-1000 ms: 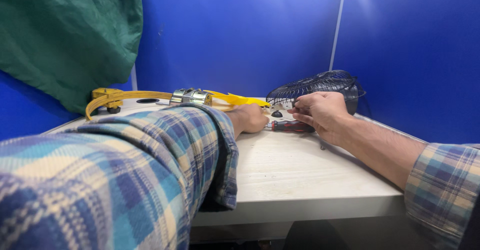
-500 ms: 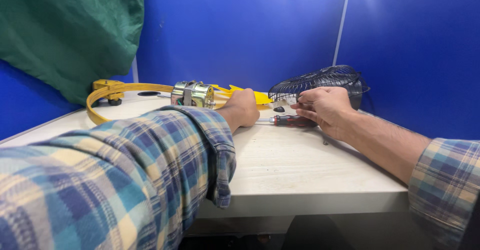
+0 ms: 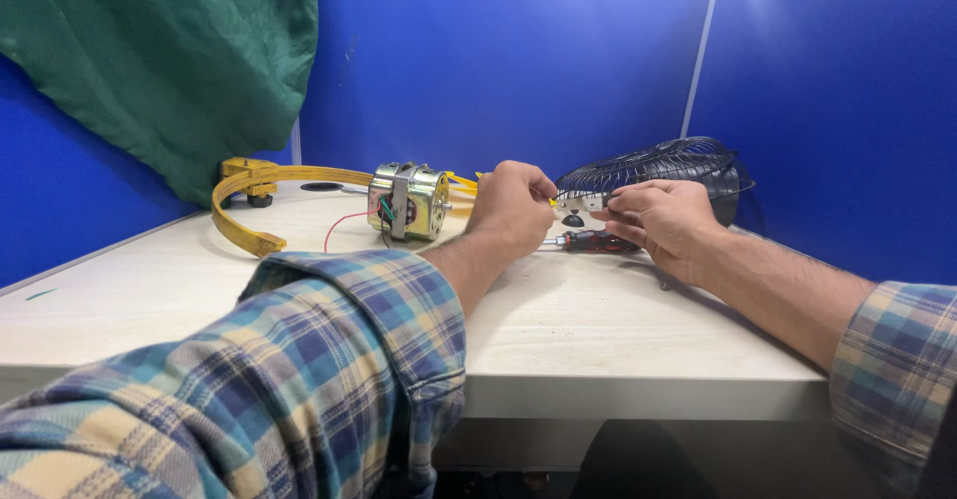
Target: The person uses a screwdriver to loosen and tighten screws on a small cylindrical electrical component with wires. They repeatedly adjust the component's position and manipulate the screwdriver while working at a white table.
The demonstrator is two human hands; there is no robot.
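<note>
Above the white table (image 3: 598, 339), my left hand (image 3: 510, 205) and my right hand (image 3: 658, 222) both pinch a small grey metal part (image 3: 581, 202); thin wires seem to run from it. It is held in the air between them, in front of a black wire fan guard (image 3: 653, 165). A screwdriver with a red and black handle (image 3: 596, 244) lies on the table just under my hands. A metal electric motor (image 3: 409, 201) with red and green wires lies on the table to the left of my left hand.
A curved yellow plastic ring piece (image 3: 254, 210) lies at the back left of the table. A green cloth (image 3: 169, 60) hangs over the blue partition walls (image 3: 498, 60) that close in the table. A small dark piece (image 3: 572, 221) sits by the guard.
Both hands have lifted off the table and now hold the small grey part up between them. My view has risen, so the motor and the fan guard show more fully.
</note>
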